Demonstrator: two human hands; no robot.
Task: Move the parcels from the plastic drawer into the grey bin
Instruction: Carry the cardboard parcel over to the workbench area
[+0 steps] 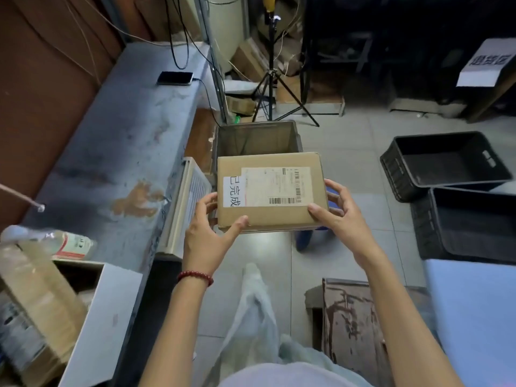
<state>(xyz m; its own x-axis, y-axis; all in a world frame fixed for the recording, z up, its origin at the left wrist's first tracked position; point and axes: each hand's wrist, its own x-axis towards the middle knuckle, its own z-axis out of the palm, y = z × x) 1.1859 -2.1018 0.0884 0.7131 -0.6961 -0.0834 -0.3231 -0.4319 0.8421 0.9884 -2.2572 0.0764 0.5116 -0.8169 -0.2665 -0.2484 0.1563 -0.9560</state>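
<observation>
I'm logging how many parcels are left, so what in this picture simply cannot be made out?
Inside of the grey bin: head view, the parcel held by the left hand and right hand covers its near part.
Contents of the plastic drawer: head view, seen nearly edge-on.
Print on the label: head view, too small and blurred.
Wording on the bottle: head view, blurred near the left edge.

I hold a cardboard parcel (269, 191) flat, label up, my left hand (208, 241) and right hand (339, 213) gripping its near corners. Its far edge overlaps the grey bin (255, 136). The plastic drawer (185, 208) juts from the table (125, 152) at left.
</observation>
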